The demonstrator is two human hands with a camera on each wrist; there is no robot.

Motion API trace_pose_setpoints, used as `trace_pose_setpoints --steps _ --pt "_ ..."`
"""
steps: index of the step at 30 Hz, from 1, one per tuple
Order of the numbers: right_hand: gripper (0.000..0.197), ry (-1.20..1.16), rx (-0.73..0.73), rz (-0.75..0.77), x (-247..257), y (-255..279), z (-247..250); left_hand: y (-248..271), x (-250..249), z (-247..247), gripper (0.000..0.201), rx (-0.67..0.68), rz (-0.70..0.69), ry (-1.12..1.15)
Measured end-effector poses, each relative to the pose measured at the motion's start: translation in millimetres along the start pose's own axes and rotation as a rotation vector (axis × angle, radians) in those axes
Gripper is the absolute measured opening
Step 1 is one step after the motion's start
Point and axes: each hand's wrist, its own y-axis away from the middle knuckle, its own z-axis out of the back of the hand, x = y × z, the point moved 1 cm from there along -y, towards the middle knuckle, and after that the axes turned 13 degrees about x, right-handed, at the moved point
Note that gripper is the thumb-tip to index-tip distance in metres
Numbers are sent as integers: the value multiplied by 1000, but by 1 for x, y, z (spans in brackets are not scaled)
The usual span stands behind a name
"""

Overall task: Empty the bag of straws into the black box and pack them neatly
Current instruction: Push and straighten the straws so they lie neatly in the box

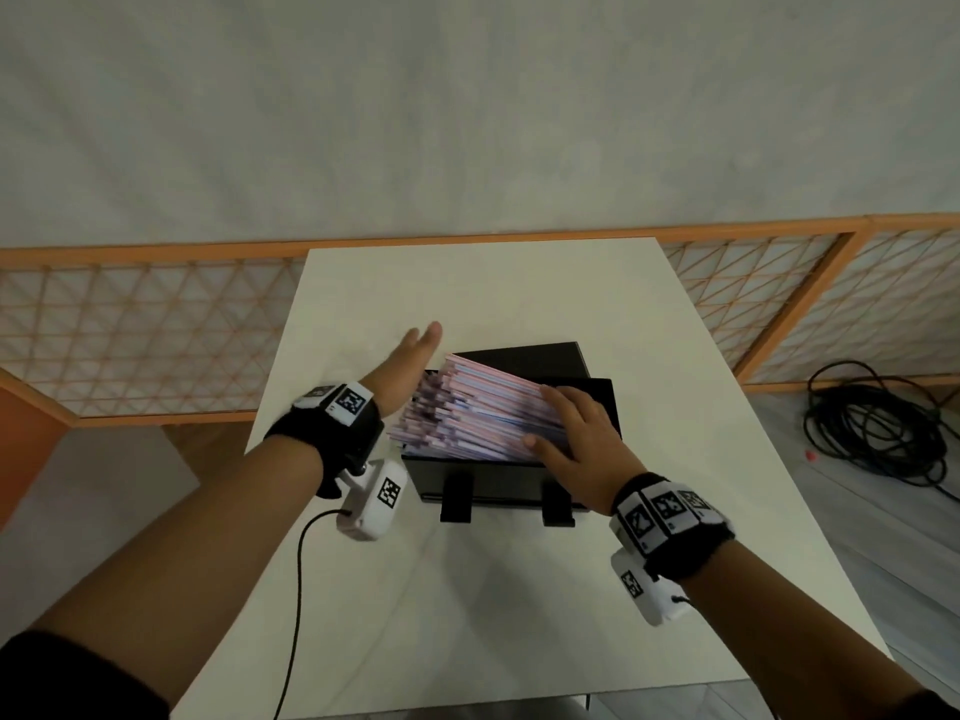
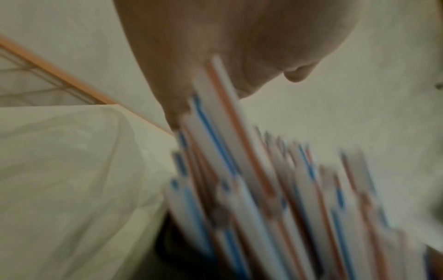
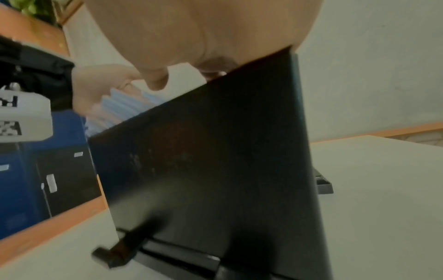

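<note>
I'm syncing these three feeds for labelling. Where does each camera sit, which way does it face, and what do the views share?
Head: worn on the head, looking forward and down at the table; shows both forearms, left hand, right hand.
Left wrist: looks along the left hand at blurred straws.
Right wrist: low beside the black box, looking along the right hand; the left hand also shows.
Shared: all three show the straws; head and right wrist both show the box.

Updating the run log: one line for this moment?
straws in black box, ends protruding | left hand flat against ends | right hand flat on top
</note>
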Motion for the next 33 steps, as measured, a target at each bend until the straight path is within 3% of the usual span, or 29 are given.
trace_pose_setpoints --steps 2,4,8,11,18,22,25,27,29,31,33 --pt "70 -109 -20 24 -2 1 11 9 1 15 82 -91 -2 -109" --pt "76 -56 28 31 -3 -3 23 19 -10 14 98 -117 -15 -485" --pt "94 131 232 -63 0 -31 20 13 -36 -36 131 47 -109 -1252" --pt "94 158 289 -138 4 -46 9 -8 -40 -66 137 120 -52 -1512" --pt "70 140 163 -86 8 -43 11 -6 -57 -66 133 62 37 -1625" --pt "93 124 105 -14 10 -30 21 -3 -63 -60 133 29 9 -1628" --pt "68 75 81 34 11 -13 39 -4 -60 -67 133 93 -41 -1653" --pt "47 156 146 64 15 -1 47 -8 -54 -76 133 127 -19 -1703" --pt "43 237 266 46 17 5 42 -12 -50 -82 128 122 5 -1711" --pt "55 250 350 1 17 4 30 -16 -45 -83 101 114 1 -1692" --pt "74 256 390 -54 14 2 18 -17 -43 -82 87 65 -36 -1686"
